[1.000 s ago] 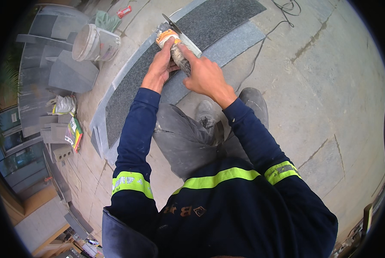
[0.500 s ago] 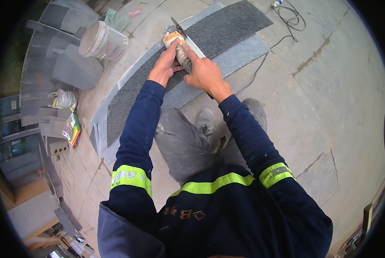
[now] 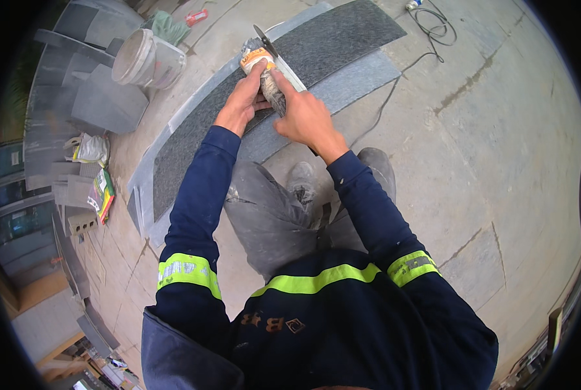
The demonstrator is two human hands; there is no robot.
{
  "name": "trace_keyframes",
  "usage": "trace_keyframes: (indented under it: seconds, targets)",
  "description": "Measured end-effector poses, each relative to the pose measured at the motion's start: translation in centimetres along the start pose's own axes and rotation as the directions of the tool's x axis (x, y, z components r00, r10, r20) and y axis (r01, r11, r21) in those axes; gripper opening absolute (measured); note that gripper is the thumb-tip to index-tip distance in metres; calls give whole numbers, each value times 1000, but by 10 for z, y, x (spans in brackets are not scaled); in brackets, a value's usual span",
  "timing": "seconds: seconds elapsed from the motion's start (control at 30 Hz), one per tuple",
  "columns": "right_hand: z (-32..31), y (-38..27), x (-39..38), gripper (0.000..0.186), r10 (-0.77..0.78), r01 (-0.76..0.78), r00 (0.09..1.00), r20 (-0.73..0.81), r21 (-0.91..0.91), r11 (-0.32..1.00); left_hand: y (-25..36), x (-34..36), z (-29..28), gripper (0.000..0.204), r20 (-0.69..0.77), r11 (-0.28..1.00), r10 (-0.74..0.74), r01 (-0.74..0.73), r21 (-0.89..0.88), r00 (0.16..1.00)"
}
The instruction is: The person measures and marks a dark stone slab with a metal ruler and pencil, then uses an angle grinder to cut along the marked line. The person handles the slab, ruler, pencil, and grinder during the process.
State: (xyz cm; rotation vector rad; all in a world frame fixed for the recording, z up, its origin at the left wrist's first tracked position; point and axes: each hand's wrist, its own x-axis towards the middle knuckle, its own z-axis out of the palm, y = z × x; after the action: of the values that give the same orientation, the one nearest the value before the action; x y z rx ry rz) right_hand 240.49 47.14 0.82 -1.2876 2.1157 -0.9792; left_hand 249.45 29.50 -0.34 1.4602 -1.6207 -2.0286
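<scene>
On the left stand grey stone slabs, too stacked to count, with one white bucket beside them and one white bag lower down. One long dark stone slab lies across the paved floor. Over its far end the person holds one angle grinder, disc edge-on above the slab. The left hand is curled shut around the grinder's front, thumb up against its orange band. The right hand is closed on the grinder's body just behind, fingers hiding most of it. One black cable loops on the floor at the upper right. Two grey shoes show below the hands; whether the disc touches the slab is hard to make out.
</scene>
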Motion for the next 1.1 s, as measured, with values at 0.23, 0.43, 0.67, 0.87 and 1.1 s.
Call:
trace_keyframes:
  seconds: [0.23, 0.43, 0.67, 0.87, 1.1]
  targets:
    - [8, -3, 21, 107, -1, 1, 1000, -20, -5, 1000, 4, 27, -12, 56, 7, 998, -29, 29, -64, 1000]
    - [0, -2, -2, 109, -13, 13, 1000, -13, -16, 1000, -1, 5, -6, 57, 52, 997, -39, 42, -59, 998]
    - [-12, -1, -28, 108, -4, 5, 1000, 11, -18, 1000, -7, -20, 6, 67, 56, 999, -14, 16, -43, 998]
    - [-12, 1, -32, 108, -27, 27, 1000, -5, -8, 1000, -9, -25, 10, 69, 65, 998, -3, 6, -56, 998]
    - [-9, 4, -32, 108, -18, 18, 1000, 10, 8, 1000, -12, -25, 13, 70, 11, 998, 10, -9, -58, 1000]
